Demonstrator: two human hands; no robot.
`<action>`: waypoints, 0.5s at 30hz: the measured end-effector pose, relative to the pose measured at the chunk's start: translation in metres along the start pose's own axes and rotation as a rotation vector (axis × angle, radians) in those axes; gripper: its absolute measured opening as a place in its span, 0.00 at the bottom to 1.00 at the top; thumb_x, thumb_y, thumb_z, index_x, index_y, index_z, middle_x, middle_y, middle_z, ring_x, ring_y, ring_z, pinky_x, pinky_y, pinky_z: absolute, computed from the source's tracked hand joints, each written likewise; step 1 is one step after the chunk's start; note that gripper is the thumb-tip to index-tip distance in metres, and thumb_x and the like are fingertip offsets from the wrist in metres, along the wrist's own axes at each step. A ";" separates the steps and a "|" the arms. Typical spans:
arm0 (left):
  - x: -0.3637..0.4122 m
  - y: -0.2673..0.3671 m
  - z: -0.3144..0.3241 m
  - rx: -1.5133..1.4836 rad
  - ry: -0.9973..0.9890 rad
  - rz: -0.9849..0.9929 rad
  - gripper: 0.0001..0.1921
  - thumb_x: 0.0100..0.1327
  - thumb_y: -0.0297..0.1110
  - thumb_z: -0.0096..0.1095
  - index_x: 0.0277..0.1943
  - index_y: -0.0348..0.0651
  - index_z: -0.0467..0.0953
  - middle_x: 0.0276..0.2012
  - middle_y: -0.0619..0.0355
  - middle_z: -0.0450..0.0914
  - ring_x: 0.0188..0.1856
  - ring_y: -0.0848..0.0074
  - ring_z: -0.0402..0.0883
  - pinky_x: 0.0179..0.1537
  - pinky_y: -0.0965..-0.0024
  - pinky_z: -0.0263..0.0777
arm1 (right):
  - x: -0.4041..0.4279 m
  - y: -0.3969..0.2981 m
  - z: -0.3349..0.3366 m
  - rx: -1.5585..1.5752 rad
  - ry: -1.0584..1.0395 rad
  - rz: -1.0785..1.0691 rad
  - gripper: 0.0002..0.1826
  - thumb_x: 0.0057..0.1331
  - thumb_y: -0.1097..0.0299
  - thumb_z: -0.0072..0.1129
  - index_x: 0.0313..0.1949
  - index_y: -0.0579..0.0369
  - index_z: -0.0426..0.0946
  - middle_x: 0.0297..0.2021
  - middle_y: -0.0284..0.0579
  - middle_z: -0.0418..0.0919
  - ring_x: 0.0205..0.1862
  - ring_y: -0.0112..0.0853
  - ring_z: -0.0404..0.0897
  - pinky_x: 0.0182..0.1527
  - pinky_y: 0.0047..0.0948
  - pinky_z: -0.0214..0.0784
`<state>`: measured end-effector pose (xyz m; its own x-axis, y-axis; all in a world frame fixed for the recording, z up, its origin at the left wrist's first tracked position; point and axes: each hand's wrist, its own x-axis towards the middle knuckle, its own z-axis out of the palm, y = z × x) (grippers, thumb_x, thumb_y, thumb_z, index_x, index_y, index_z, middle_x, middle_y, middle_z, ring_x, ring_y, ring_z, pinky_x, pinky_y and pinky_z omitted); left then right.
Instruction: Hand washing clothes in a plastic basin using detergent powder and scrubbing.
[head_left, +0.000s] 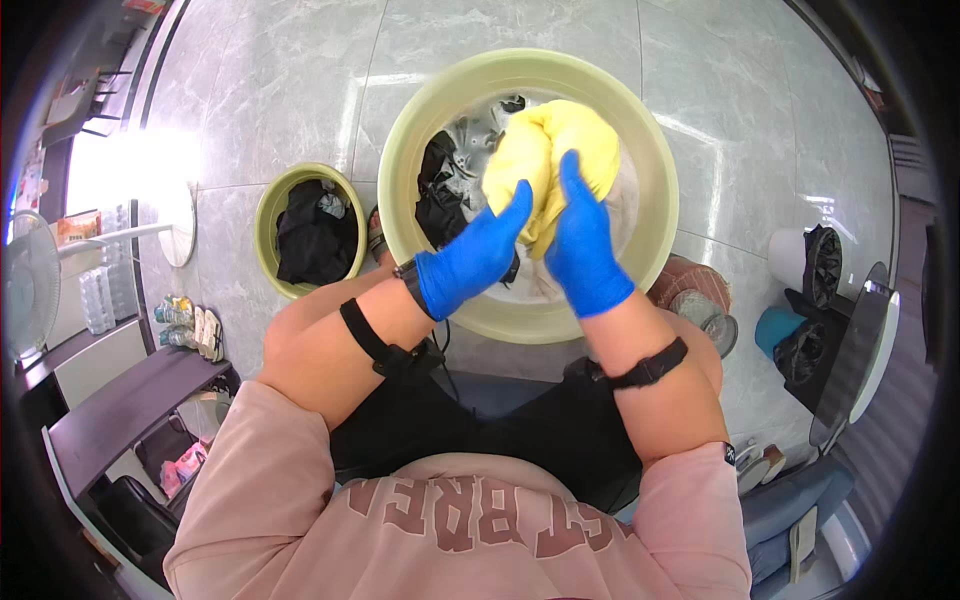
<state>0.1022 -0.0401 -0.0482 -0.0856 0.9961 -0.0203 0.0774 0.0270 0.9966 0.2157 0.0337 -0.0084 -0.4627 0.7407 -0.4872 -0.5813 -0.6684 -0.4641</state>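
Note:
Both my hands wear blue rubber gloves and grip a bunched yellow cloth, held over a large pale green basin. My left hand has the cloth's near left side, thumb on top. On its right side is my right hand, with the thumb pointing away from me along the fabric. The fingers of both hands are largely hidden beneath the cloth. Sudsy water and dark wet fabric show in the basin's left half. Light-coloured fabric lies partly visible at the right.
A smaller green basin with dark clothes stands left on the tiled floor. Right of the large basin are a brownish-red object and a clear container. Lined bins stand farther right, a white fan far left.

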 end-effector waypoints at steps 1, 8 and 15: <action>0.012 0.004 -0.010 -0.493 0.073 -0.513 0.31 0.80 0.55 0.40 0.68 0.34 0.66 0.58 0.49 0.79 0.56 0.70 0.79 0.60 0.66 0.73 | -0.014 0.026 -0.004 -0.251 0.096 -0.076 0.26 0.76 0.60 0.55 0.67 0.61 0.66 0.59 0.48 0.76 0.62 0.35 0.75 0.62 0.33 0.69; -0.004 0.048 0.006 -0.182 -0.038 -0.298 0.29 0.81 0.48 0.40 0.73 0.32 0.59 0.68 0.54 0.69 0.68 0.75 0.65 0.69 0.69 0.58 | 0.007 -0.002 -0.011 0.084 -0.029 0.120 0.26 0.78 0.53 0.50 0.65 0.59 0.68 0.55 0.50 0.79 0.55 0.42 0.81 0.59 0.41 0.74; 0.011 0.040 -0.008 -0.504 -0.019 -0.517 0.31 0.80 0.55 0.37 0.68 0.35 0.67 0.58 0.54 0.78 0.55 0.73 0.78 0.58 0.68 0.72 | -0.031 0.032 0.001 0.161 0.083 0.018 0.28 0.79 0.52 0.47 0.70 0.56 0.62 0.62 0.45 0.74 0.63 0.35 0.74 0.66 0.35 0.66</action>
<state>0.0964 -0.0290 -0.0074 0.0300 0.8677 -0.4961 -0.4368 0.4578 0.7743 0.2104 -0.0106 -0.0074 -0.4206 0.7162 -0.5569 -0.6766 -0.6565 -0.3334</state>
